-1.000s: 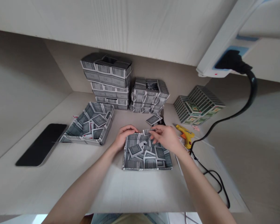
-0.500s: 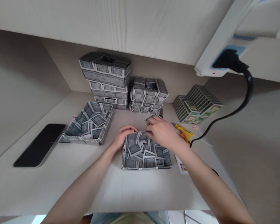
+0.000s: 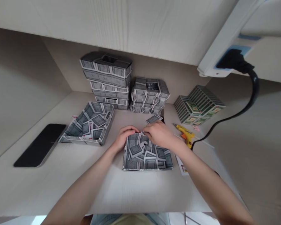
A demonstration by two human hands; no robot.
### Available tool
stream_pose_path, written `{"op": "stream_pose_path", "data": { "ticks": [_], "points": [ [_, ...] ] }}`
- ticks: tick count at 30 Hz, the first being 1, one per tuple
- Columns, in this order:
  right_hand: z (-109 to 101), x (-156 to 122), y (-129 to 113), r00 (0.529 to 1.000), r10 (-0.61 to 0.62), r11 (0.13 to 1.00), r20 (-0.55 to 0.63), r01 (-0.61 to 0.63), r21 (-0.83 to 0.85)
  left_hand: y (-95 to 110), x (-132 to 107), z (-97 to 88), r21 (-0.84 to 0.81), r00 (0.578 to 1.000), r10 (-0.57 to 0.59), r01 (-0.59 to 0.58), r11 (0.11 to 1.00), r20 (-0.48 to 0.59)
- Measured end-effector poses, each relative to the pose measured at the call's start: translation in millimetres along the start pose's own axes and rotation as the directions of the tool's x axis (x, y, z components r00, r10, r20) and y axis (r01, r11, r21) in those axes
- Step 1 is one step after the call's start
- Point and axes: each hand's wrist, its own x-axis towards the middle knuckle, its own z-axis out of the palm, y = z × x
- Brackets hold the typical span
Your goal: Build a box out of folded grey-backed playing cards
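In front of me sits an open-topped box folded from patterned grey playing cards (image 3: 147, 169), with loose cards (image 3: 136, 151) lying inside it. My left hand (image 3: 123, 137) is curled around its back left corner, fingers along the outside of the back wall. My right hand (image 3: 160, 133) is closed in a pinch at the middle of the back rim. What lies between those fingertips is partly hidden. Just behind the right hand is a single loose card (image 3: 154, 118), lying face down.
A second card box (image 3: 100, 137) with loose cards stands left, beside a black phone (image 3: 39, 145). Stacked card boxes (image 3: 107, 75) line the back. On the right are a yellow glue gun (image 3: 186, 134), green-striped blocks (image 3: 199, 104) and a hanging black cable (image 3: 254, 90). An overhead shelf (image 3: 131, 25) juts forward.
My right hand has shifted slightly left and down along the back rim, uncovering more of the loose card behind it. The left hand stays at the corner.
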Motion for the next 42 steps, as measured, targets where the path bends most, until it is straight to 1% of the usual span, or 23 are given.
{"op": "stream_pose_path", "data": {
  "ticks": [5,12,16,19,24,30,36,42],
  "points": [
    [-2.9,-0.7,-0.1,1.000,-0.019,1.000,0.023,0.019,-0.011,-0.2,0.3,-0.3,-0.013,1.000,-0.003,0.003,1.000,0.011],
    [-5.1,0.9,-2.4,0.998,-0.058,0.995,0.027,0.060,-0.073,1.1,0.4,0.2,-0.012,1.000,0.009,-0.009,1.000,0.012],
    [-4.6,1.1,-5.0,0.997,-0.083,0.990,-0.006,0.082,-0.118,1.9,0.2,1.0,-0.009,1.000,0.015,-0.014,1.000,0.013],
    [-3.1,1.1,-5.9,0.997,-0.076,0.988,-0.032,0.071,-0.136,1.5,-0.2,1.3,-0.015,1.000,0.015,-0.015,1.000,0.005],
    [0.2,1.4,-3.9,0.999,-0.050,0.993,-0.016,0.048,-0.106,0.4,-0.2,1.0,-0.007,1.000,0.016,-0.016,1.000,-0.008],
    [-0.5,2.1,-4.6,0.998,-0.056,0.991,-0.034,0.052,-0.121,0.1,0.2,0.6,-0.017,1.000,0.019,-0.019,1.000,0.000],
    [0.2,0.8,0.6,1.000,0.019,1.000,-0.019,-0.020,-0.020,-0.2,-0.1,0.8,-0.026,1.000,-0.006,0.006,1.000,0.002],
    [2.4,3.1,0.0,1.000,0.016,1.000,0.006,-0.016,-0.012,-0.3,-0.3,1.2,-0.028,1.000,-0.004,0.004,1.000,-0.008]
  ]
}}
